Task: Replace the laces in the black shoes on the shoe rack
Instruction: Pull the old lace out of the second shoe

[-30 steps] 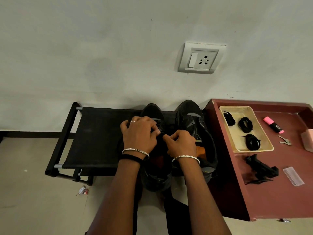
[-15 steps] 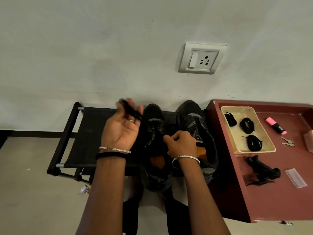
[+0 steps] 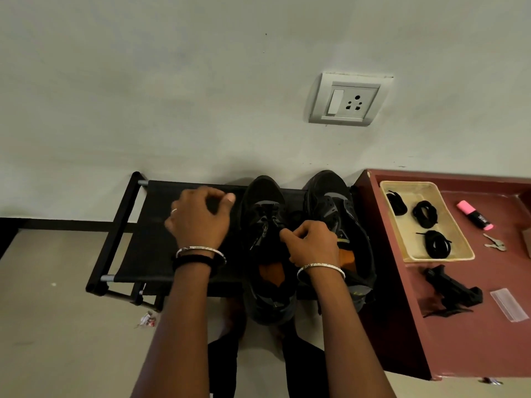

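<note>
Two black shoes stand side by side on a black fabric shoe rack (image 3: pixel 161 225) against the wall. My right hand (image 3: pixel 313 244) pinches the black lace at the eyelets of the left shoe (image 3: pixel 264 208). My left hand (image 3: pixel 201 218) hovers palm down over the rack, just left of that shoe. Its fingers and thumb are curled and pinch the lace's free end, which hardly shows against the black fabric. The right shoe (image 3: pixel 330 196) is partly hidden behind my right hand. Three coiled black laces (image 3: pixel 425 214) lie in a beige tray (image 3: pixel 408 183).
A maroon table (image 3: pixel 474 346) stands right of the rack. It carries the tray, a pink highlighter (image 3: pixel 474 215), keys (image 3: pixel 494 244), a black gadget (image 3: pixel 451 291) and a clear plastic sleeve (image 3: pixel 508 304). A wall socket (image 3: pixel 344 100) is above. My legs are below the shoes.
My left hand left the shoe, pulled a lace end up and leftwards, then turned palm down and dropped over the rack. My right hand stayed on the left shoe.
</note>
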